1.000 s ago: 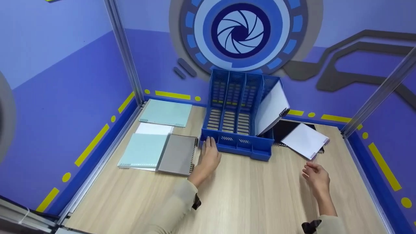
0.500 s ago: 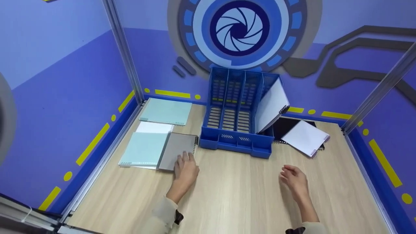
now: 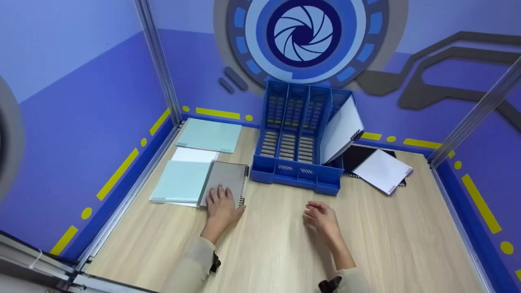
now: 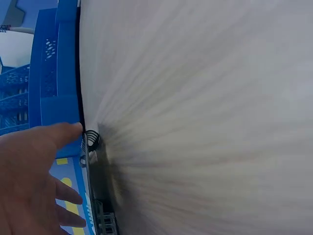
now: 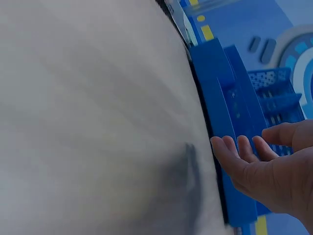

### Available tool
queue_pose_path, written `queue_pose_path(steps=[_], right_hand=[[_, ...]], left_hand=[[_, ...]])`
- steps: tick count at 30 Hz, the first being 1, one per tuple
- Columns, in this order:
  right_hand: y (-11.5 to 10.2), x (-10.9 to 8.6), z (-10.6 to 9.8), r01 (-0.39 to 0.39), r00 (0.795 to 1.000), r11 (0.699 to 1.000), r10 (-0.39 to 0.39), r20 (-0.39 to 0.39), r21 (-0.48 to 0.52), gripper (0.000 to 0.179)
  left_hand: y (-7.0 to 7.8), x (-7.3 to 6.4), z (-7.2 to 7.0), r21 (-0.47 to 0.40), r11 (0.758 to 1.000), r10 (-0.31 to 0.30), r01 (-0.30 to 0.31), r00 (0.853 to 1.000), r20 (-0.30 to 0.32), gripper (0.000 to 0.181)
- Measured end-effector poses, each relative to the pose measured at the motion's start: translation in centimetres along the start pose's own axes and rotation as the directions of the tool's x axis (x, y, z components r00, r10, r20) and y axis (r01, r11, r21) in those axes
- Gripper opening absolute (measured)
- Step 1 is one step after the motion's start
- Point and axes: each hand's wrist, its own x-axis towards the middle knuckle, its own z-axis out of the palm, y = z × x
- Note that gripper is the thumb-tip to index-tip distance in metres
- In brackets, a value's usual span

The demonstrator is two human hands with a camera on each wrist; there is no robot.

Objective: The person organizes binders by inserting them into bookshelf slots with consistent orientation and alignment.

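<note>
My left hand [image 3: 222, 208] lies over the grey spiral notebook [image 3: 230, 177], fingers spread and straight near its lower edge. The thumb points toward the coil side, and in the left wrist view the thumb [image 4: 66, 133] shows beside the black coil [image 4: 91, 140]. Above the bare wood in front of the blue file rack [image 3: 295, 177], my right hand [image 3: 323, 219] hangs with loosely bent fingers and holds nothing. In the right wrist view the rack [image 5: 215, 88] appears beyond these fingers. A white spiral notebook [image 3: 342, 130] leans tilted in the rack's rightmost compartment.
Left of the grey notebook lie a mint notebook [image 3: 181, 179], a white one [image 3: 193, 154] and another mint one [image 3: 209, 136]. Right of the rack, a white notebook [image 3: 382, 171] overlaps a black one [image 3: 358, 156]. Walls and metal posts [image 3: 156, 61] border the table [image 3: 386, 244].
My left hand has moved from the rack's front left corner down and left onto the grey notebook. My right hand has moved left across the table, still holding nothing.
</note>
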Motion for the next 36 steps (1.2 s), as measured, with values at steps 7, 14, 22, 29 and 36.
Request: queue_pose_path(steps=[7, 14, 22, 29, 36], right_hand=[[0.3, 0.6, 4.6, -0.039, 0.995, 0.999, 0.038, 0.09, 0.015, 0.035], [1.0, 1.4, 8.5, -0.092, 0.983, 0.994, 0.082, 0.166, 0.051, 0.037], [1.6, 2.2, 11.8, -0.164, 0.951, 0.985, 0.146, 0.271, 0.044, 0.039], [1.8, 3.0, 14.2, -0.228, 0.92, 0.964, 0.169, 0.353, 0.134, 0.042], [1.8, 4.2, 16.0, -0.344, 0.897, 0.91, 0.247, 0.367, 0.23, 0.04]], left_hand=[[0.0, -0.1, 0.5, 0.023, 1.0, 0.011, -0.011, 1.0, 0.007, 0.096], [1.1, -0.3, 0.9, 0.059, 0.998, 0.035, -0.034, 0.999, -0.008, 0.081], [2.4, -1.0, 0.5, 0.063, 0.998, 0.027, -0.023, 0.998, -0.062, 0.075], [2.8, -2.4, 0.0, 0.047, 0.998, 0.043, -0.039, 0.994, -0.103, 0.067], [2.9, -4.3, -0.4, 0.024, 0.997, 0.075, -0.072, 0.986, -0.151, 0.058]])
